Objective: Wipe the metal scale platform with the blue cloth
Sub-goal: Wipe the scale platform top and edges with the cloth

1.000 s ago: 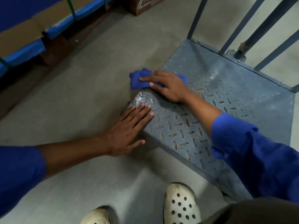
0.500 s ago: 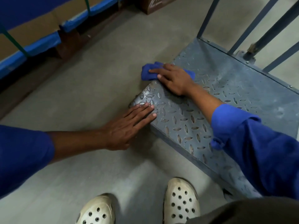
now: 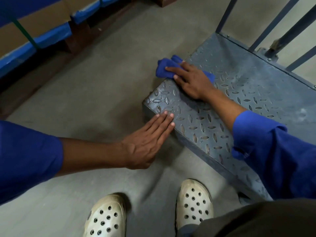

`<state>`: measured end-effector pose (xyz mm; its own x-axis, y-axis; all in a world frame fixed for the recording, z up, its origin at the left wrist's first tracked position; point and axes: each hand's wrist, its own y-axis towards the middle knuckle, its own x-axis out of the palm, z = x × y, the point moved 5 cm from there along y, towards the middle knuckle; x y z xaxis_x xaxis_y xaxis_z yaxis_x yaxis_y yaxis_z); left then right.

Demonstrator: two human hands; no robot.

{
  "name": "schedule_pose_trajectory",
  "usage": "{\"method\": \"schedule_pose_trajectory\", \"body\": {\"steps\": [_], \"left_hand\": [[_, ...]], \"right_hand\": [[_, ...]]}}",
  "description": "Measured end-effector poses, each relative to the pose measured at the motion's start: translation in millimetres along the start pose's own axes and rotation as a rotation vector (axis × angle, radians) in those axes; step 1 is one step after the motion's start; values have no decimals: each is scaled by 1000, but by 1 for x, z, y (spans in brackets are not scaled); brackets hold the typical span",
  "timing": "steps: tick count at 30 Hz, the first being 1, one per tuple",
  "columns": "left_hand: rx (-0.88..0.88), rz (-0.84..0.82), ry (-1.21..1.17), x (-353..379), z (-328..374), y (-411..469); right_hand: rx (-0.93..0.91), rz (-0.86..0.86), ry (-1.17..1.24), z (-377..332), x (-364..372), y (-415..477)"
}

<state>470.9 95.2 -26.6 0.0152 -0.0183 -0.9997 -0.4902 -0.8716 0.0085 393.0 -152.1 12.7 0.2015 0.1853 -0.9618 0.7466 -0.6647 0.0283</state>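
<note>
The metal scale platform (image 3: pixel 248 86) is a grey tread-plate slab low on the concrete floor, filling the right half of the view. A blue cloth (image 3: pixel 165 69) lies bunched on the platform's left edge, partly hanging over it. My right hand (image 3: pixel 191 81) presses flat on the cloth, fingers spread and pointing left. My left hand (image 3: pixel 147 142) lies flat with fingers together; its fingertips rest on the platform's near corner and the palm is over the floor. It holds nothing.
Blue metal railing bars (image 3: pixel 266 31) rise from the platform's far edge. Strapped cardboard boxes with blue wrap (image 3: pixel 42 31) sit on a pallet at the upper left. My two white perforated clogs (image 3: pixel 193 204) stand on the floor just before the platform.
My right hand and the cloth have stayed at the platform's left edge, shifting slightly. The left hand stays on the corner. The camera view has drifted, so everything sits a little lower right.
</note>
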Motion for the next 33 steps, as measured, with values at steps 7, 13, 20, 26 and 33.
{"method": "schedule_pose_trajectory", "body": {"steps": [7, 13, 20, 26, 33], "left_hand": [[63, -13, 75, 6, -2, -14], [73, 27, 10, 7, -3, -16], [82, 92, -112, 8, -16, -15], [164, 126, -271, 2, -39, -8], [102, 160, -575, -11, -97, 29]], "right_hand": [[-412, -152, -35, -66, 22, -42], [-161, -126, -32, -25, 14, -10], [-301, -147, 135, -67, 23, -45], [99, 89, 110, 21, -2, -52], [171, 186, -12, 32, 2, -109]]}}
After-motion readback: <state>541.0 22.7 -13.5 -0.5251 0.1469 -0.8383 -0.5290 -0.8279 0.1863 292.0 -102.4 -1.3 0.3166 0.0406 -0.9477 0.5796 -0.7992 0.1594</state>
